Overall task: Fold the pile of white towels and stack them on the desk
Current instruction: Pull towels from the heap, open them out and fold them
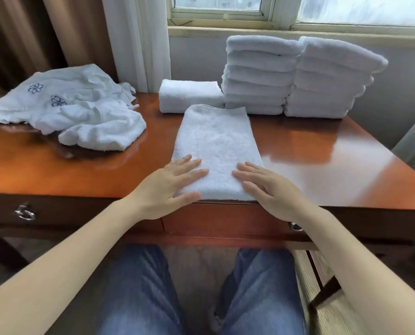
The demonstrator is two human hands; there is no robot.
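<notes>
I'm seeing both hands lying flat with fingers straight: the left hand [175,180] and right hand [267,187] are pressing the near end of one long folded towel [216,141], which is stretching away from them across the desk [322,165]. Left of the left hand, the loose pile [80,112] is showing two blue stitched emblems [35,88]; I can't make out letters in them. Beyond the fingertips, two tall stacks [259,76] are standing side by side, with one low folded block [189,96] touching the left one. Below the wrists, two ring handles [25,212] are hanging.
</notes>
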